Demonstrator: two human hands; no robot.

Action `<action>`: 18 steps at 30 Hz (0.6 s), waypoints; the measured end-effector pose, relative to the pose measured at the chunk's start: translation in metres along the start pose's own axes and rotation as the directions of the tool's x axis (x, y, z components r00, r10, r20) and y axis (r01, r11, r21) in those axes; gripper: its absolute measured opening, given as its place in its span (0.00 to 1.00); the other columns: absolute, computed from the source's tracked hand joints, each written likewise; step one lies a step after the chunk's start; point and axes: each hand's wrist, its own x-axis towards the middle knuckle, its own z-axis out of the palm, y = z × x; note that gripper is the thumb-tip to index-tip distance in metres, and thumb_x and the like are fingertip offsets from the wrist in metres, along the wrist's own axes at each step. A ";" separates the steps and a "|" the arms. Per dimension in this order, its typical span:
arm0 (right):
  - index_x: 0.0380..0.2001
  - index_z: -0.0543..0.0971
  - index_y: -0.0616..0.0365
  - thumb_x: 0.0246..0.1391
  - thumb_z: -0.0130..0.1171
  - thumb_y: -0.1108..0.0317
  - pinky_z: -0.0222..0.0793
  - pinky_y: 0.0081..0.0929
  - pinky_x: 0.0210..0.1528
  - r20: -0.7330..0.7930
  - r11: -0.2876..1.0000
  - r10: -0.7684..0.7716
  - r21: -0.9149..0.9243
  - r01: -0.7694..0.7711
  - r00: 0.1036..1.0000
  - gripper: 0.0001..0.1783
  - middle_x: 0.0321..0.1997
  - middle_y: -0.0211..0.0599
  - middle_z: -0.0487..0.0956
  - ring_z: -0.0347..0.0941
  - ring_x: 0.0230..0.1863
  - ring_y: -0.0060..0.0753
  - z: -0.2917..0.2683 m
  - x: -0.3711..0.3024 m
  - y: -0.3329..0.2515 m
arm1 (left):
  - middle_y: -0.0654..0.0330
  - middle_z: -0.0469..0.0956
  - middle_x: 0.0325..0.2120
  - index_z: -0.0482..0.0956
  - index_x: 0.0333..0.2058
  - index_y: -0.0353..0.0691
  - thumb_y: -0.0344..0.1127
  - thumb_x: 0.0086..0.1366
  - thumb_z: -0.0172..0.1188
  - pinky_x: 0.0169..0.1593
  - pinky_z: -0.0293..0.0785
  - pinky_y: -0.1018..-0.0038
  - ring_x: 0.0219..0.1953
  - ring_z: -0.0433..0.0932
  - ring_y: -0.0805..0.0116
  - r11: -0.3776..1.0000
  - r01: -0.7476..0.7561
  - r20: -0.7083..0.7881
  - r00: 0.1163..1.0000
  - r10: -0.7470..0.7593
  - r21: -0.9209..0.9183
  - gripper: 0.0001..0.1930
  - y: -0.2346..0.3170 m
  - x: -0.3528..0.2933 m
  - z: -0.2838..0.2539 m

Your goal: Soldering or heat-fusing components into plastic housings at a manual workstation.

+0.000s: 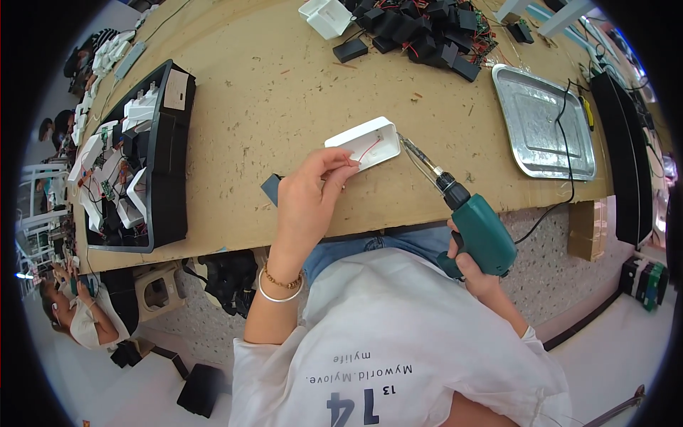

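My left hand (313, 188) pinches a thin red wire (370, 151) with thumb and fingertips, over the near edge of an open white plastic housing (388, 139). That wire runs into the housing's right end. My right hand (469, 267) is wrapped round the handle of a green soldering gun (485, 235). Its thin metal tip points up and left, close to the housing's right end wall; whether it touches cannot be made out. Partly hidden behind my left wrist lies a small dark block (270, 189) on the table.
A black bin (171, 156) of white housings and circuit boards stands at left. Black blocks with red wires (427, 32) are heaped at the far side, beside a white case (327, 18). At right, the gun's cord (565, 135) crosses a metal tray (526, 167). Another person (92, 313) sits far left.
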 end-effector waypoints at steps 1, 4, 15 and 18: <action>0.53 0.71 0.68 0.52 0.60 0.49 0.63 0.21 0.30 -0.001 1.000 -0.002 0.003 0.002 1.000 0.34 0.32 0.34 0.73 0.67 0.29 0.21 0.000 0.000 0.000 | 0.59 0.81 0.27 0.80 0.35 0.37 0.24 0.59 0.61 0.28 0.72 0.81 0.23 0.76 0.76 0.999 -0.041 -0.025 0.999 0.041 0.007 0.05 -0.001 0.000 0.000; 0.53 0.71 0.67 0.52 0.60 0.49 0.63 0.22 0.32 -0.002 1.000 -0.009 -0.002 0.009 1.000 0.34 0.33 0.33 0.73 0.67 0.29 0.22 0.000 -0.002 -0.001 | 0.61 0.79 0.22 0.80 0.30 0.37 0.24 0.57 0.62 0.30 0.70 0.78 0.24 0.75 0.75 0.968 -0.174 -0.054 0.981 0.187 0.183 0.02 0.003 0.003 0.006; 0.45 0.74 0.68 0.47 0.63 0.70 0.68 0.23 0.31 -0.022 0.985 -0.129 -0.120 0.126 0.991 0.21 0.32 0.37 0.77 0.72 0.27 0.27 0.008 0.002 0.002 | 0.54 0.71 0.48 0.77 0.25 0.37 0.26 0.51 0.65 0.46 0.71 0.67 0.45 0.73 0.55 0.842 -0.244 -0.197 0.906 0.375 0.481 0.05 -0.015 0.014 0.040; 0.44 0.75 0.68 0.46 0.64 0.70 0.68 0.26 0.35 -0.022 0.962 -0.195 -0.200 0.187 0.980 0.21 0.32 0.38 0.77 0.72 0.30 0.30 0.012 0.010 0.001 | 0.50 0.71 0.48 0.74 0.24 0.35 0.25 0.51 0.63 0.45 0.72 0.65 0.47 0.72 0.52 0.898 -0.200 -0.210 0.931 0.299 0.392 0.06 -0.015 0.015 0.044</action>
